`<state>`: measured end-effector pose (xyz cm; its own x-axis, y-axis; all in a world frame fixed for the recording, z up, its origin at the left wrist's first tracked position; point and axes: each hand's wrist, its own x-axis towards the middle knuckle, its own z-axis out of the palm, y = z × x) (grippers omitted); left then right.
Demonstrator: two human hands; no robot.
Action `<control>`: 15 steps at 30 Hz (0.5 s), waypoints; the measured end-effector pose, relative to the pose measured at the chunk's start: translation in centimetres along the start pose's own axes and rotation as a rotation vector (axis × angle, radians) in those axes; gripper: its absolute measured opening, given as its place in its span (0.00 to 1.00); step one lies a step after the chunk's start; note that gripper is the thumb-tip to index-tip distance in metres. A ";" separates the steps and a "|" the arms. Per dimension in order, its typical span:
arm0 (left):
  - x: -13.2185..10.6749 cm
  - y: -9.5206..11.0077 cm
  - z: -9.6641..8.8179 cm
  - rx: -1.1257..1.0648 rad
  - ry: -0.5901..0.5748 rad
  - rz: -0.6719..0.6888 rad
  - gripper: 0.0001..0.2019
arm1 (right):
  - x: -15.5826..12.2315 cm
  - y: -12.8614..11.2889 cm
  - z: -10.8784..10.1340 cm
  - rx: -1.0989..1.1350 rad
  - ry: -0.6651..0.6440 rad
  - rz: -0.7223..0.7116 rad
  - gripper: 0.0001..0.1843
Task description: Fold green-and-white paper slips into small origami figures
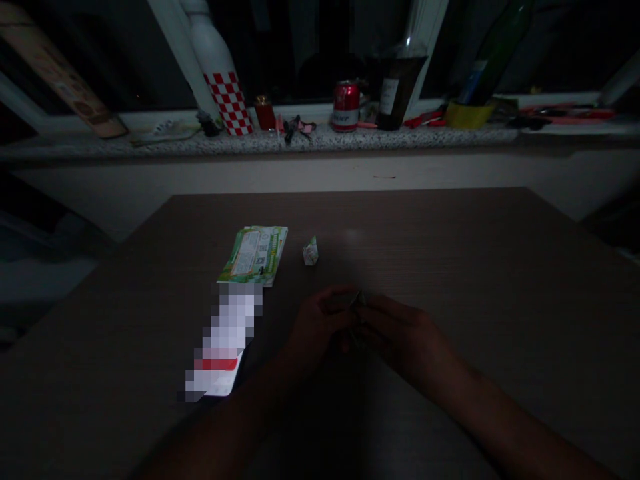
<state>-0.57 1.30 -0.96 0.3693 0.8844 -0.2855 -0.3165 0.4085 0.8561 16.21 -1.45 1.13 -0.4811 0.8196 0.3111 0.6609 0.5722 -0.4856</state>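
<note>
- Over the near middle of the wooden table (450, 253), the two hands meet fingertip to fingertip in deep shadow.
- The left hand (317, 323) comes in from seven o'clock, thumb and fingers curled inward and pinching a small piece of patterned paper (361, 298).
- The right hand (400, 327) reaches in from four o'clock, its fingers bent towards the left hand and pinching the same piece; how each finger sits is too dark to tell.
- The patterned paper is between the two sets of fingertips, its tip poking up on the twelve o'clock side; the rest is mostly hidden.
- At eleven o'clock from the hands, a small folded paper shape (311, 252) stands alone on the table, pointed at the top.
- At ten o'clock lies a stack of green-and-white printed sheets (253, 257), near the folded shape but apart from it.
- At nine o'clock, just on the near side of the stack, lies a phone (223, 381) with a bright screen, mostly blurred out, a red band across it.
- Far off at twelve o'clock, a speckled windowsill (320, 141) bears a red can (346, 105); at eleven stands a red-and-white checked bottle (229, 93), at one a green bottle (500, 50).
</note>
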 end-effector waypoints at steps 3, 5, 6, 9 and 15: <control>0.0 0.1 0.0 0.026 0.015 -0.006 0.22 | 0.1 -0.3 -0.2 -0.035 -0.013 0.013 0.10; 0.1 0.1 0.0 0.033 0.015 -0.003 0.22 | 0.3 -0.5 -0.3 -0.066 -0.042 0.017 0.10; 0.1 0.0 0.0 0.032 0.014 0.002 0.22 | 0.4 -0.5 -0.4 -0.087 -0.065 0.021 0.10; 0.3 0.0 -0.1 0.039 0.020 0.030 0.23 | 1.1 -0.6 -0.7 -0.153 -0.142 0.032 0.08; 0.4 0.6 -0.4 0.165 0.143 0.130 0.19 | 4.2 -0.4 -1.7 -0.243 -0.220 0.035 0.09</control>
<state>-0.95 2.00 -0.71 0.2036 0.9549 -0.2161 -0.2022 0.2570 0.9450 14.89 1.88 3.98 -0.5509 0.8285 0.1006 0.7848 0.5553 -0.2753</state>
